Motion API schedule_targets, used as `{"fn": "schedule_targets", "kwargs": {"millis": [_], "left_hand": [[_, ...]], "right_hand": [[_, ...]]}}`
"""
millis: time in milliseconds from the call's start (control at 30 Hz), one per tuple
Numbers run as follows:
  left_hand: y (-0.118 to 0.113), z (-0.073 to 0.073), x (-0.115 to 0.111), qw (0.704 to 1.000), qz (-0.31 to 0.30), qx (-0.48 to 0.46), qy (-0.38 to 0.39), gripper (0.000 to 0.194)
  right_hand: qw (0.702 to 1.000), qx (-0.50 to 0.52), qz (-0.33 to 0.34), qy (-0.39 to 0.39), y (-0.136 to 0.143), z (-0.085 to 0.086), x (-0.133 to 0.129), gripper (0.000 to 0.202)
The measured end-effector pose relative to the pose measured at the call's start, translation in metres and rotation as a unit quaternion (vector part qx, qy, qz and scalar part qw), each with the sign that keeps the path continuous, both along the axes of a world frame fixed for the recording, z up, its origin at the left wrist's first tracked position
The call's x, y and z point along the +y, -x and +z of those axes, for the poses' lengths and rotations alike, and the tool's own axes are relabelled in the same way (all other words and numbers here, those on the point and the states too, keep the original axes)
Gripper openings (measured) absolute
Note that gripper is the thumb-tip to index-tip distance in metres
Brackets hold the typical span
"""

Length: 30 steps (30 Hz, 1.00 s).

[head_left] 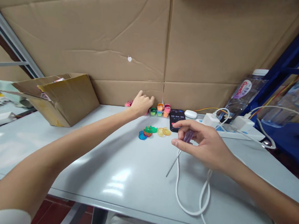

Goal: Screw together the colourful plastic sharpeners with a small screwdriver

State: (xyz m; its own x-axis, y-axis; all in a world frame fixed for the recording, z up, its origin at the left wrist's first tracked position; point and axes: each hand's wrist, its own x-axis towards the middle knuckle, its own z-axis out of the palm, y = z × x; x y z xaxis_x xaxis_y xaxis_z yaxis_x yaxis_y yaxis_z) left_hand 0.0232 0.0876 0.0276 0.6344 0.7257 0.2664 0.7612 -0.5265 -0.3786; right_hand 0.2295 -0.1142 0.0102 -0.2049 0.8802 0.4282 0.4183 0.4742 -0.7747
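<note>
My right hand [205, 142] is closed round the purple see-through handle of a screwdriver [174, 162], its metal shaft slanting down to the left above the table. At the back, my left hand [141, 104] reaches into a row of small coloured plastic pieces. Its fingers are bent and their tips hidden, so whatever they grip does not show. Pink pieces [128, 104] lie left of that hand. To its right stand a green piece [153, 111] and stacked orange and pink pieces [166, 110]. Nearer me lie see-through discs: blue [142, 135], green [148, 129] and yellow [163, 131].
A phone [177, 117] showing a timer lies beyond my right hand, beside a white earbud case [190, 114]. A power strip [239, 131] with chargers and a plastic bottle [244, 92] stand right. A white cable [192, 212] loops forward. An open cardboard box [64, 101] sits left.
</note>
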Motion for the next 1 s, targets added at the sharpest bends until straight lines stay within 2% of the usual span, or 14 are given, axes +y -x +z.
{"fn": "schedule_targets", "kwargs": {"millis": [167, 267, 400, 533, 633, 767, 900, 1000], "left_hand": [[0.0, 0.003, -0.011, 0.998, -0.032, 0.029, -0.04, 0.053], [0.003, 0.01, -0.03, 0.996, -0.064, 0.041, -0.055, 0.051], [0.012, 0.013, -0.082, 0.976, -0.19, 0.035, -0.102, 0.042], [0.023, -0.003, -0.14, 0.932, -0.34, -0.042, -0.116, 0.036], [0.029, -0.026, -0.163, 0.914, -0.387, -0.09, -0.077, 0.035], [0.03, -0.049, -0.168, 0.904, -0.413, -0.112, -0.01, 0.027], [0.029, -0.051, -0.166, 0.895, -0.382, -0.195, 0.124, 0.02], [0.03, -0.045, -0.165, 0.892, -0.327, -0.221, 0.219, 0.033]], "right_hand": [[1.0, 0.009, -0.022, -0.012, -0.002, 0.0, 0.004, 0.03], [0.999, 0.009, -0.043, -0.032, -0.006, 0.002, 0.005, 0.031], [0.994, 0.037, -0.08, -0.066, -0.011, 0.01, 0.005, 0.036], [0.982, 0.11, -0.122, -0.091, -0.013, 0.019, 0.007, 0.043], [0.974, 0.157, -0.13, -0.097, -0.014, 0.02, 0.013, 0.043], [0.977, 0.163, -0.11, -0.083, -0.015, 0.011, 0.018, 0.037], [0.986, 0.128, -0.072, -0.085, -0.012, 0.002, 0.016, 0.026], [0.991, 0.093, -0.044, -0.083, -0.009, -0.003, 0.012, 0.023]]}}
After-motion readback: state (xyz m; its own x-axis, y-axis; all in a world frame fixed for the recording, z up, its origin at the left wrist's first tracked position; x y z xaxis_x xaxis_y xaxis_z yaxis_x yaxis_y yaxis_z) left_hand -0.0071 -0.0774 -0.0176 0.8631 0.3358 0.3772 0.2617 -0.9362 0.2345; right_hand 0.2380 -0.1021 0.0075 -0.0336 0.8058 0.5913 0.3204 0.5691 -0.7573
